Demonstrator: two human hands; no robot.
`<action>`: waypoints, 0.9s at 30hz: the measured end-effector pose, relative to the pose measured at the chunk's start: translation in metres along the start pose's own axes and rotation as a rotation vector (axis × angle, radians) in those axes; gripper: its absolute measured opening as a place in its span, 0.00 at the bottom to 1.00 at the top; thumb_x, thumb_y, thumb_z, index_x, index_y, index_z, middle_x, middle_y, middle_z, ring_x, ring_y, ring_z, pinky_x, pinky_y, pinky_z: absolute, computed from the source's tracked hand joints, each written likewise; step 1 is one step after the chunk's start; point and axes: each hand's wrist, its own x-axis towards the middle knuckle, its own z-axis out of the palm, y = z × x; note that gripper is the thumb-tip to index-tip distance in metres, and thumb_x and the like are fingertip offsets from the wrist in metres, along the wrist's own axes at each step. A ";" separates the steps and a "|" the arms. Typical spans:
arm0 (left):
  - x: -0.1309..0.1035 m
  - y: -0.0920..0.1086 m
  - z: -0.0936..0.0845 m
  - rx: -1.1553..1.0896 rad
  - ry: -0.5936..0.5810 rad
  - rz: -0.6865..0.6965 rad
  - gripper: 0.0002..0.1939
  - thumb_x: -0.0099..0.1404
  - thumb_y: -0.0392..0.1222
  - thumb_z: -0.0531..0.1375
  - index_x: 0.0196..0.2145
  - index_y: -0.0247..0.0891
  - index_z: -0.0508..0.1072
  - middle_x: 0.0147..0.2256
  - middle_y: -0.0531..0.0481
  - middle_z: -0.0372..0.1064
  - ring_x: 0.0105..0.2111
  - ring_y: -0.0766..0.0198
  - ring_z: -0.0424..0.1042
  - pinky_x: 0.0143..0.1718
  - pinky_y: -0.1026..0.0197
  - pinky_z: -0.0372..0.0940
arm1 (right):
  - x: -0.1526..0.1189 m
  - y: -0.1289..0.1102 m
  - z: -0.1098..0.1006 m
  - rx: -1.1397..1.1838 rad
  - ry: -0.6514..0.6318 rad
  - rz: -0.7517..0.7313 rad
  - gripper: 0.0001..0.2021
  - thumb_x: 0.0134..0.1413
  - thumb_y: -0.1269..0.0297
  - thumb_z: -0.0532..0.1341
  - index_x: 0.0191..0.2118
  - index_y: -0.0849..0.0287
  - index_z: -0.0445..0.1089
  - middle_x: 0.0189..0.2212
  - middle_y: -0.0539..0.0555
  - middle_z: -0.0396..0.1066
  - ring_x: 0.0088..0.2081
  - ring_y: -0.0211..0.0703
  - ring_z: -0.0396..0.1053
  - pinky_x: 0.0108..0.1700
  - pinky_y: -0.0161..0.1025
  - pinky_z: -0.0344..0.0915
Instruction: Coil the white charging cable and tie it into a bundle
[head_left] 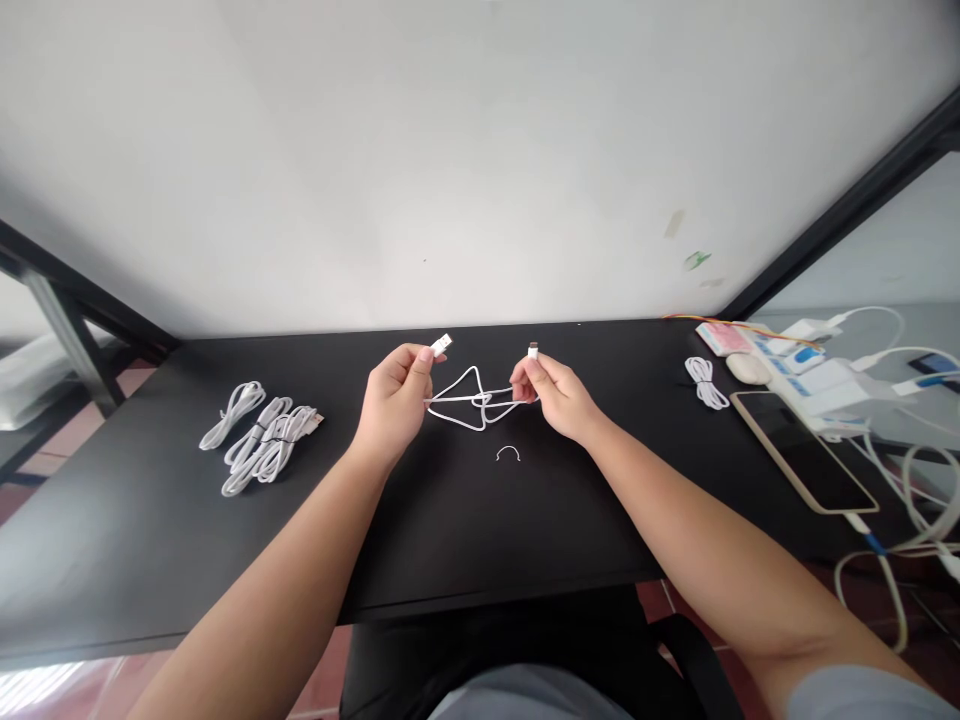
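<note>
A white USB cable (480, 400) hangs loosely looped between my two hands, just over the black desk. My left hand (397, 392) pinches its wide USB plug (442, 345) between thumb and fingers, the metal end pointing up and right. In my right hand (556, 392) is the smaller plug (533, 350) at the other end, held upright with thumb and fingers closed on it. Below the loops a short bent white twist tie (508, 453) lies on the desk.
Several bundled white cables (270, 440) lie at the left on the black desk (465, 540). One coiled cable (706, 383) sits at the right, near a white mouse (748, 369), a phone (802, 450) and a power strip (795, 375) with chargers. A pale wall (450, 180) rises behind.
</note>
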 end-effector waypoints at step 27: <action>-0.013 0.018 0.006 0.052 0.041 0.030 0.26 0.65 0.59 0.62 0.50 0.36 0.78 0.39 0.43 0.81 0.33 0.68 0.80 0.37 0.69 0.74 | 0.002 0.007 0.002 0.044 0.016 -0.065 0.23 0.70 0.42 0.49 0.41 0.56 0.71 0.29 0.51 0.70 0.32 0.36 0.69 0.39 0.38 0.68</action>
